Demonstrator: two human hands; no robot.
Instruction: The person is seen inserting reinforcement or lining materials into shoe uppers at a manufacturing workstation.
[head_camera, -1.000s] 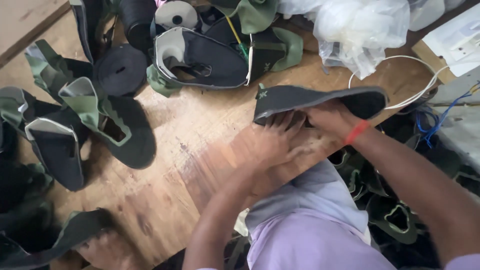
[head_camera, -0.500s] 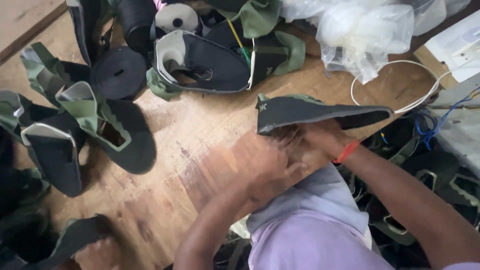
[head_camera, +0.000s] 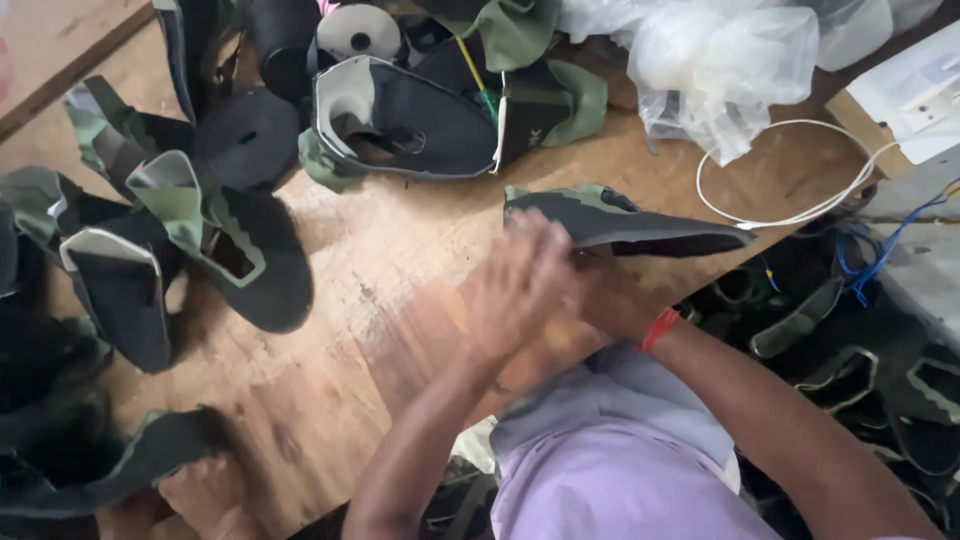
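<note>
Gripping the dark shoe piece (head_camera: 625, 225) from below, right hand (head_camera: 600, 295) closed; long axis toward 3 o'clock; left hand (head_camera: 515, 290), blurred, grasp unclear, touches its 9 o'clock end.

I note both forearms bare to elbow, no sleeves in view. Left hand (head_camera: 520, 290) motion-blurred; I see no ring or glove on it. Right hand (head_camera: 600, 295) also ungloved. Thin red-orange band (head_camera: 660, 328) circles right wrist, just behind fingers. Torso below: lilac garment (head_camera: 620, 490), pale grey-blue cloth (head_camera: 620, 385) above it, nearer fingers.
</note>
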